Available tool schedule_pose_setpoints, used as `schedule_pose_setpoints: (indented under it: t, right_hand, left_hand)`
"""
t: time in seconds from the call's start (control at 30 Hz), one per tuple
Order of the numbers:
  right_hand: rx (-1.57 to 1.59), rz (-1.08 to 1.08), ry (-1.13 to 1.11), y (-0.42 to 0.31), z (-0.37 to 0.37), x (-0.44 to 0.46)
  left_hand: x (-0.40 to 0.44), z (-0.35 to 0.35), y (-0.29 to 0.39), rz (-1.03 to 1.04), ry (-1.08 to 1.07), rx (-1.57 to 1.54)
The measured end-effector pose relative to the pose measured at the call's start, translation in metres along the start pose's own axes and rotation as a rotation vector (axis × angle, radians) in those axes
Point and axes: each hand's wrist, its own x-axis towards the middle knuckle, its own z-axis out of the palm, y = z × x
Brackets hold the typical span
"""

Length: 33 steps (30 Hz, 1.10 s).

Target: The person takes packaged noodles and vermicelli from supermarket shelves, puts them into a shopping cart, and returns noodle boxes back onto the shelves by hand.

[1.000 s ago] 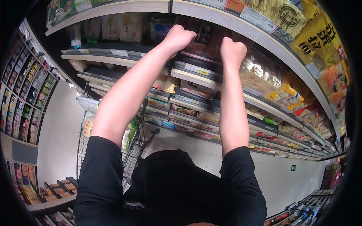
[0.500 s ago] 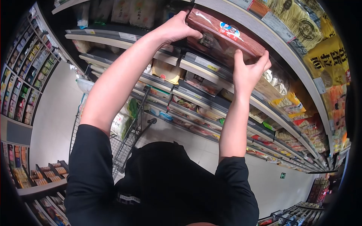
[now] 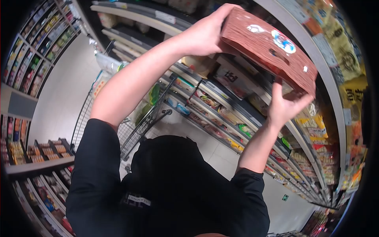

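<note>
Both hands hold a brown wood-grain food package (image 3: 256, 44), raised in front of the shelves with a blue-and-white logo on its broad face. A dark slot shows near its middle. My left hand (image 3: 211, 33) is closed round the left end, its fingertips hidden behind the package. At the lower right corner, my right hand (image 3: 285, 107) grips the edge with thumb and fingers. What the package contains cannot be made out.
Tiered shelves (image 3: 221, 103) of packaged food run below and behind the package. Yellow bags (image 3: 312, 125) hang or lie to the right. A wire shopping cart (image 3: 132, 144) with goods in it stands at the left, and more shelving (image 3: 37, 43) lies across the aisle.
The package has come out from the shelf toward me and to the right, and has tilted so its broad face shows. Both hands moved with it, and my view has shifted.
</note>
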Motion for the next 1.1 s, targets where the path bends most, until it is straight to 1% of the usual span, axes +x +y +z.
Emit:
schedule_pose_setpoints:
  t: [0.03, 0.07, 0.1, 0.13, 0.2, 0.27, 0.3, 0.33, 0.4, 0.43, 0.47, 0.5, 0.53, 0.57, 0.6, 0.67, 0.7, 0.73, 0.77, 0.83, 0.87, 0.9, 0.93, 1.03, 1.07, 1.1]
  right_hand:
    - [0.035, -0.05, -0.006, -0.006, 0.0, 0.001]
    - [0.088, -0.075, -0.012, -0.016, 0.001, 0.002]
    - [0.145, -0.101, -0.018, -0.024, 0.003, 0.004]
    - [0.249, -0.065, 0.009, -0.024, 0.006, 0.004]
    - [0.467, -0.024, -0.187, -0.03, 0.013, 0.014]
    - [0.653, 0.054, -0.293, -0.037, 0.035, 0.012]
    - [0.741, 0.101, -0.342, -0.042, 0.047, 0.011]
    - [0.808, 0.174, -0.383, -0.052, 0.062, 0.003]
    - [0.817, 0.048, -0.608, -0.026, 0.086, -0.011]
    - [0.82, -0.017, -0.719, -0.014, 0.098, -0.019]
    - [0.836, -0.07, -0.801, -0.014, 0.119, -0.028]
    - [0.87, -0.117, -0.863, -0.033, 0.142, -0.038]
    - [0.903, -0.149, -0.907, -0.055, 0.165, -0.046]
    - [0.943, -0.166, -0.929, -0.087, 0.189, -0.053]
    - [0.984, -0.178, -0.95, -0.12, 0.213, -0.061]
    - [1.057, -0.2, -0.998, -0.171, 0.249, -0.082]
    - [1.091, -0.194, -1.022, -0.193, 0.263, -0.097]
    - [1.123, -0.188, -1.051, -0.21, 0.274, -0.114]
    - [1.179, -0.071, -1.125, -0.226, 0.283, -0.132]
    - [1.323, 0.407, -1.287, -0.251, 0.295, -0.179]
    - [1.342, 0.443, -1.348, -0.262, 0.303, -0.2]
    - [1.361, 0.48, -1.408, -0.271, 0.313, -0.221]
    - [1.377, 0.517, -1.465, -0.277, 0.322, -0.241]
    - [1.271, 0.381, -1.624, -0.276, 0.343, -0.311]
    - [1.209, 0.378, -1.74, -0.276, 0.348, -0.324]
    - [1.141, 0.374, -1.852, -0.276, 0.353, -0.336]
  left_hand:
    - [-0.009, -0.002, 0.015, -0.035, 0.031, -0.025]
    - [-0.018, -0.008, 0.025, -0.031, 0.04, -0.087]
    - [-0.03, -0.016, 0.049, -0.001, 0.044, -0.099]
    - [-0.042, -0.024, 0.073, 0.029, 0.048, -0.112]
    - [-0.065, -0.047, 0.101, 0.089, 0.063, 0.059]
    - [-0.095, -0.071, 0.125, 0.108, 0.072, 0.275]
    - [-0.109, -0.083, 0.131, 0.06, 0.099, 0.329]
    - [-0.129, -0.095, 0.133, -0.042, 0.133, 0.376]
    - [-0.166, -0.116, 0.137, -0.236, 0.166, 0.523]
    - [-0.202, -0.123, 0.153, -0.464, 0.248, 0.457]
    - [-0.232, -0.139, 0.174, -0.329, -0.074, 0.866]
    - [-0.246, -0.149, 0.194, -0.179, -0.423, 1.251]
    - [-0.257, -0.142, 0.209, -0.435, -0.013, 0.803]
    - [-0.275, -0.142, 0.227, -0.666, 0.168, 0.507]
    - [-0.292, -0.141, 0.244, -0.841, 0.423, 0.211]
    - [-0.343, -0.15, 0.269, -0.885, 0.631, 0.243]
    - [-0.361, -0.142, 0.274, -0.726, 0.799, 0.388]
    - [-0.367, -0.14, 0.296, -0.856, 0.824, 0.378]
    - [-0.381, -0.14, 0.31, -0.898, 0.91, 0.359]
    - [-0.429, -0.132, 0.323, -0.932, 1.037, 0.525]
    - [-0.446, -0.129, 0.33, -0.982, 1.015, 0.481]
    - [-0.462, -0.124, 0.334, -1.007, 1.065, 0.44]
    - [-0.485, -0.117, 0.334, -1.03, 1.175, 0.348]
    - [-0.548, -0.094, 0.321, -1.112, 1.43, 0.116]
    - [-0.56, -0.085, 0.312, -1.136, 1.543, 0.068]
    - [-0.58, -0.076, 0.302, -1.172, 1.604, 0.039]
